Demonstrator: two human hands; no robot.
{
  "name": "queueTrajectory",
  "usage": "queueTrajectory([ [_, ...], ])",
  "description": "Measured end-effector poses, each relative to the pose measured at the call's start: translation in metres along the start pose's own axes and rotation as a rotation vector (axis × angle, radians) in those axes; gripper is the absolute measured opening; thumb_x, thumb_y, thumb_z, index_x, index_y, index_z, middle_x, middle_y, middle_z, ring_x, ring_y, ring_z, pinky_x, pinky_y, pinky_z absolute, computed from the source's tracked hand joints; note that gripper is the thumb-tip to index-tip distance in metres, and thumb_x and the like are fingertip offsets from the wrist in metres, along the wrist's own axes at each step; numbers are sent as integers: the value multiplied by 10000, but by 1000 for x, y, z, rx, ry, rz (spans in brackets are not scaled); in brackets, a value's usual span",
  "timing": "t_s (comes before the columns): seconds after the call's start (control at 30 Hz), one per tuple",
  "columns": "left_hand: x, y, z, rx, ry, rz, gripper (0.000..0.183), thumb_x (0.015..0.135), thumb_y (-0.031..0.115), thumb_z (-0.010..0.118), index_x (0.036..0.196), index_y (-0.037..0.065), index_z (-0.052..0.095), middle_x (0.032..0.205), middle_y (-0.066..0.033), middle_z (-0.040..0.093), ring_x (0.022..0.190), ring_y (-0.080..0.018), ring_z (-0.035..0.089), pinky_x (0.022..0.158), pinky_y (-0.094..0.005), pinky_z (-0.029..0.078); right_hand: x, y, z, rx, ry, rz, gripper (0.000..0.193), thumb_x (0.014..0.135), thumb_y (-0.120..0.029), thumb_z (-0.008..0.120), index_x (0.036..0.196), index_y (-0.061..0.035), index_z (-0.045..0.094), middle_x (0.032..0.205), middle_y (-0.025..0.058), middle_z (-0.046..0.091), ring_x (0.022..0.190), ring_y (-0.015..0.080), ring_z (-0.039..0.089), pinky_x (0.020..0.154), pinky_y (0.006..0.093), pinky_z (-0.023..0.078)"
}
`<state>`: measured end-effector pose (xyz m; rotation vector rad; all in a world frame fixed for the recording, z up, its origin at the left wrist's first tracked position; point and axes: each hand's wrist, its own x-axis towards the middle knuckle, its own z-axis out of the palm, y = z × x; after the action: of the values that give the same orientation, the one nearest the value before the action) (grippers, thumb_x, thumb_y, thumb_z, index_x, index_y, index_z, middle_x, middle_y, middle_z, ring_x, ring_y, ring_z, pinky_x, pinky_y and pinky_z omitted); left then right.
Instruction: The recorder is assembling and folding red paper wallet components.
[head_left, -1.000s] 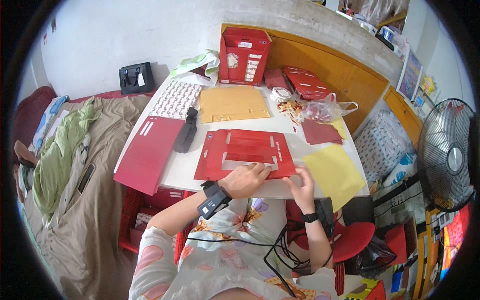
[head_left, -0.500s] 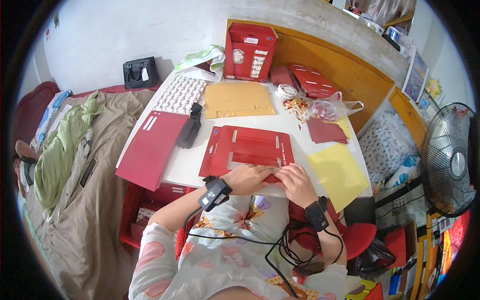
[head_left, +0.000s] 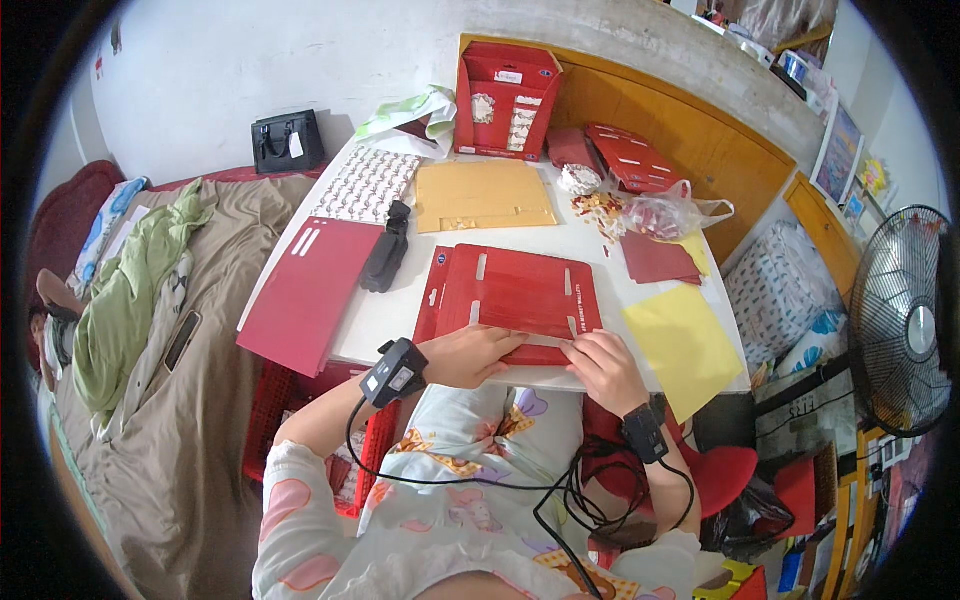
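Note:
A red cardboard folder (head_left: pixel 520 290) with several cut slots lies at the table's near edge. Its upper panel is raised a little along the near side, and the left strip has a hang hole. My left hand (head_left: pixel 470 355) grips that near edge at its middle, fingers pointing right and pressed together. At the near right corner my right hand (head_left: pixel 605 368) pinches the same edge between thumb and fingers. What lies between the panels is hidden. Both wrists wear black cabled devices.
Maroon card sheets (head_left: pixel 310 295) and a black strap (head_left: pixel 387 255) lie to the left, a yellow sheet (head_left: pixel 683 345) to the right. Behind are a brown envelope (head_left: pixel 485 195), a red display box (head_left: pixel 505 100), a plastic bag (head_left: pixel 670 213) and small loose pieces (head_left: pixel 598 212). A fan (head_left: pixel 905 320) stands far right.
The folder's near edge has lifted, and its upper panel now looks smoother and tilted. My hands have moved slightly apart along that edge, the right one shifting right.

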<state>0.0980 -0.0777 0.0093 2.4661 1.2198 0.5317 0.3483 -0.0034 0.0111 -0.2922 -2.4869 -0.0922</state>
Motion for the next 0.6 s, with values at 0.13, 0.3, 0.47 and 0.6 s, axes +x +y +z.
queueTrajectory([
  [0.13, 0, 7, 5, 159, 13, -12, 498, 833, 159, 581, 1254, -51, 419, 1078, -219, 561, 998, -357, 560, 874, -429, 431, -3, 1, 0, -36, 47, -38, 276, 701, -62, 673, 970, -9, 644, 894, 70, 604, 895, 224, 570, 807, 357, 479],
  [0.3, -10, 6, -7, 306, -24, 20, 527, 840, 225, 575, 1270, -34, 419, 1063, -165, 575, 933, -297, 554, 906, -414, 382, -10, 3, 0, -41, 76, 17, 257, 686, -43, 683, 940, -12, 654, 889, 76, 619, 896, 229, 593, 756, 335, 510],
  [0.47, -12, -3, -7, 278, 31, 112, 527, 842, 207, 567, 1279, -38, 405, 1060, -171, 559, 941, -303, 516, 893, -412, 374, -13, 5, -2, -12, 69, 35, 236, 693, -39, 686, 922, -4, 641, 900, 87, 619, 894, 237, 597, 750, 340, 514],
  [0.6, -12, -4, -4, 192, 40, 91, 506, 849, 186, 551, 1276, -42, 402, 1053, -184, 549, 949, -318, 507, 888, -416, 375, -13, 3, -3, 3, 75, 41, 229, 694, -40, 686, 915, -5, 638, 895, 88, 619, 892, 238, 598, 749, 342, 515],
])
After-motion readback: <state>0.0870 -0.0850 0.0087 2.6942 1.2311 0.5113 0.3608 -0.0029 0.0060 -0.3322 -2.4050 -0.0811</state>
